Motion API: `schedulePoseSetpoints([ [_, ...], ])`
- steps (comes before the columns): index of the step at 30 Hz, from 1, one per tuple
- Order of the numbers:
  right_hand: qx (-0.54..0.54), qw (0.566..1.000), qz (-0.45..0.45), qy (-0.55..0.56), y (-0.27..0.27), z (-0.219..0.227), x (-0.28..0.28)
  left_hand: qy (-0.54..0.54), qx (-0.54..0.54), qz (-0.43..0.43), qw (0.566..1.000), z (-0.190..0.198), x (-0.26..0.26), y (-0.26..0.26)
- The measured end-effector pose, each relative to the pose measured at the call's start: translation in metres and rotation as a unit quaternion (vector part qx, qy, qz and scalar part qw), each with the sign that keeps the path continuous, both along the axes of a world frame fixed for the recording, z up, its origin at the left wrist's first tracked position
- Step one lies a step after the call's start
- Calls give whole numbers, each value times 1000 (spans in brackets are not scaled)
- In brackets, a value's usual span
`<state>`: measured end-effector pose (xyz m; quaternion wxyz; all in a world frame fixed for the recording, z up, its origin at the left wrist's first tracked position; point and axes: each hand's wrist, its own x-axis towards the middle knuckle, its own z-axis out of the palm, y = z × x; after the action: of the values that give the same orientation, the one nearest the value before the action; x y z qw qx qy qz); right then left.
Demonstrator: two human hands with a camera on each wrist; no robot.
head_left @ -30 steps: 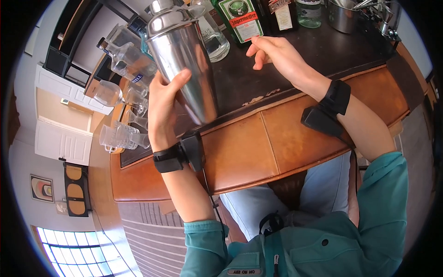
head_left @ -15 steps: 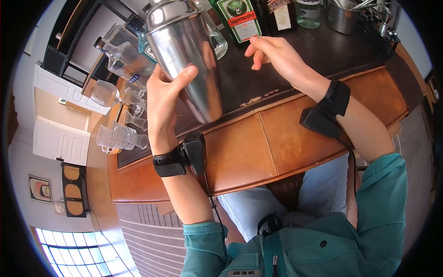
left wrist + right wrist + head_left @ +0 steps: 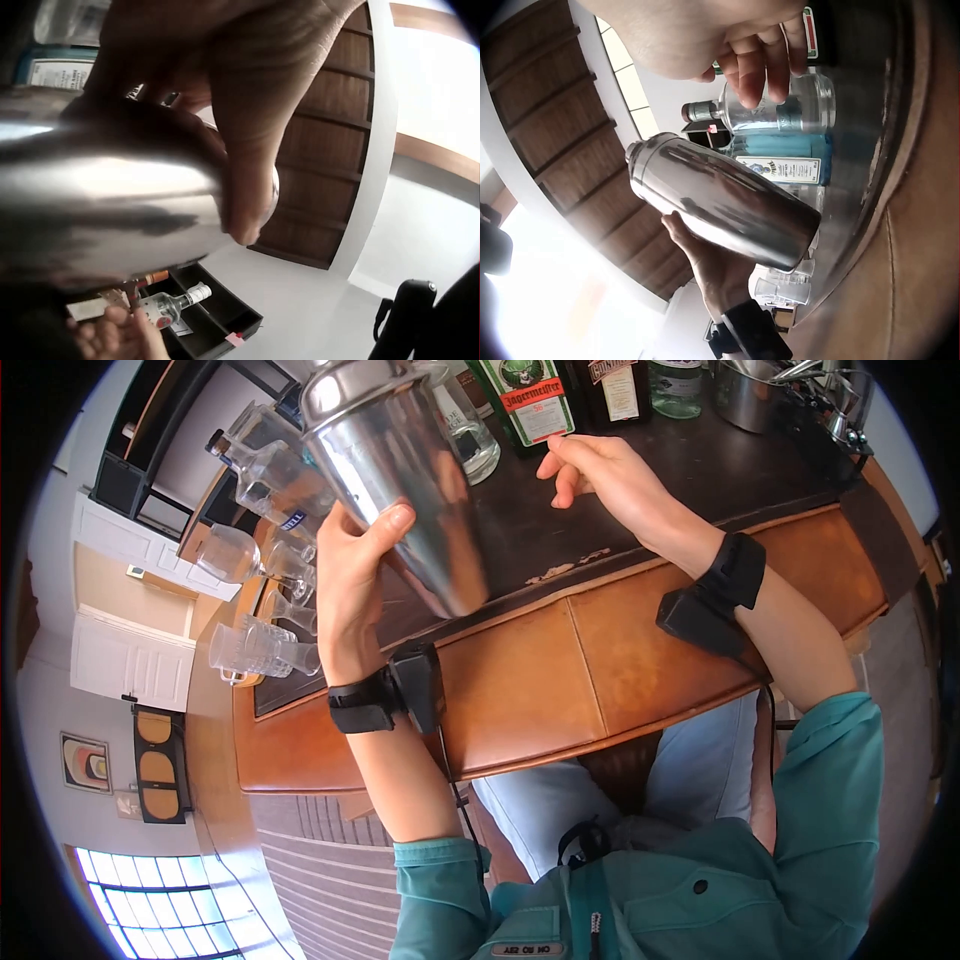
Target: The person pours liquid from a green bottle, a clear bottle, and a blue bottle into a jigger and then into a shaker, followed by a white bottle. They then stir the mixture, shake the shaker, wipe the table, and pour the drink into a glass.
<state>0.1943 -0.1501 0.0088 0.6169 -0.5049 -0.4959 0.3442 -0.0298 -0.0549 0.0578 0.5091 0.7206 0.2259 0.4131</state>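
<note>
My left hand (image 3: 350, 585) grips a shiny metal cocktail shaker (image 3: 400, 480) around its side, the thumb lying across the front. The shaker is capped and tilted, its base hanging over the counter's front edge. In the left wrist view the shaker (image 3: 112, 195) fills much of the left side under the hand (image 3: 247, 82). My right hand (image 3: 625, 485) hovers empty over the dark counter, its fingers loosely bent, close to a green Jägermeister bottle (image 3: 530, 405). The right wrist view has its fingers (image 3: 754, 75) above the shaker (image 3: 724, 202), apart from it.
Behind the hands stand a dark bottle (image 3: 615, 390), clear bottles (image 3: 470, 435) and a metal container with tools (image 3: 745, 400). Several glasses (image 3: 250, 650) and a clear bottle (image 3: 285, 490) stand at the left. A padded brown leather edge (image 3: 520, 690) borders the counter (image 3: 700, 475).
The shaker in my left hand has shifted slightly, its base moving a little right and its top a little left. My right hand has barely moved.
</note>
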Motion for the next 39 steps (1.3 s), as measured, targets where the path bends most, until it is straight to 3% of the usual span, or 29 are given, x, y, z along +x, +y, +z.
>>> schedulePoseSetpoints([
  [5,-6,1000,-11,-6,0,1,1,8,46,69,997,2,15,-12],
  [8,-7,1000,2,-7,0,0,1,15,-63,-57,996,-2,3,-4],
  [11,-18,999,-10,-28,2,0,1,-7,-7,-48,999,0,16,-17],
  [15,-8,1000,-8,-7,0,0,1,-17,37,34,999,-1,21,-12],
  [16,-8,1000,0,-8,0,-1,1,-18,16,-41,999,3,18,-14],
  [20,-19,999,-2,-30,0,0,0,-86,-59,-123,987,-4,16,-21],
  [21,-20,999,-1,-30,0,0,0,-86,-60,-122,987,-4,21,-22],
  [23,-14,999,-8,-38,0,0,0,-46,17,-12,999,-3,29,-23],
  [24,-16,999,-8,-39,0,-1,0,-24,40,5,999,-5,28,-20],
  [25,-11,1000,3,-22,0,-1,0,-25,40,5,999,-4,23,-19],
  [27,-5,1000,13,-3,0,0,0,21,-57,-102,993,-2,14,-18],
  [31,-10,1000,8,-20,1,1,-1,-76,-55,-99,991,-8,23,-19],
  [33,-9,1000,2,-17,-1,1,0,-45,1,-53,998,-7,23,-17],
  [36,1,1000,19,-4,0,0,0,-52,-75,-119,989,-2,13,-20],
  [39,-5,1000,19,-20,1,0,-1,-101,-70,-99,987,-5,13,-20],
])
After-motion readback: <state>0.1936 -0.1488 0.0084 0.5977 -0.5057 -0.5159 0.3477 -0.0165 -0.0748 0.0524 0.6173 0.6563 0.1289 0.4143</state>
